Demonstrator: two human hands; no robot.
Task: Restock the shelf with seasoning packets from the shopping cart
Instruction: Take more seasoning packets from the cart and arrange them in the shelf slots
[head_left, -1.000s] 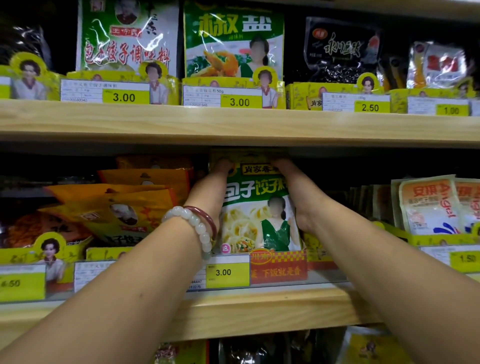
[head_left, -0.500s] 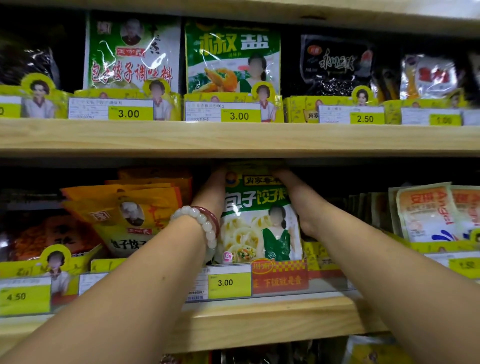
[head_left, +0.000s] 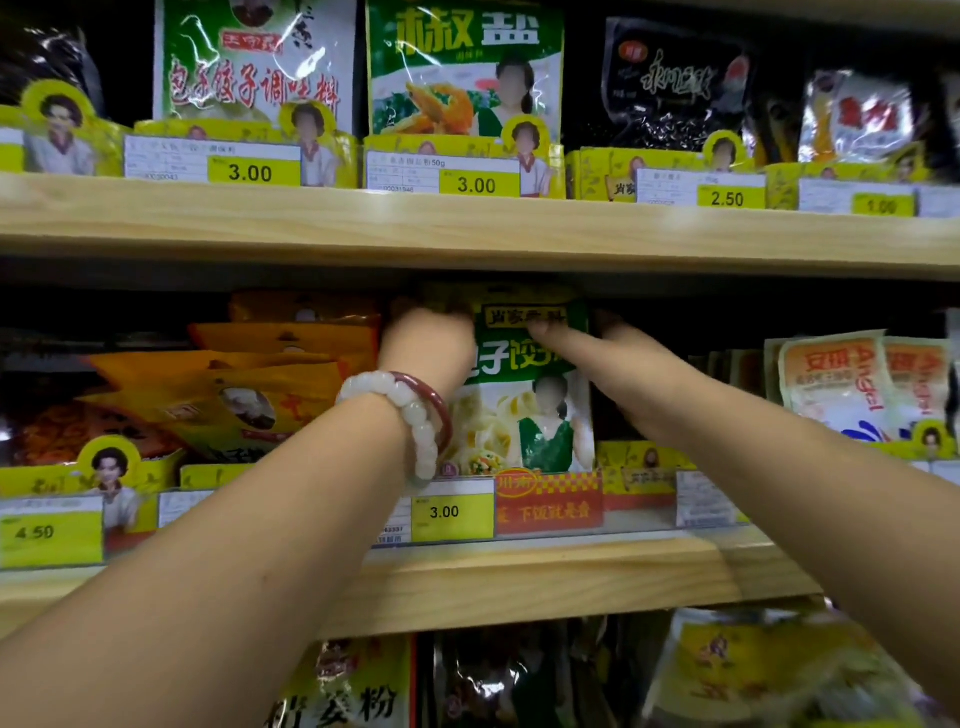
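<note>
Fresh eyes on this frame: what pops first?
Two bare forearms reach to the middle shelf, where the left hand and right hand hold a green dumpling-seasoning packet at its top. Bead bracelets ring the left wrist. Yellow price tags line the shelf edges.
</note>
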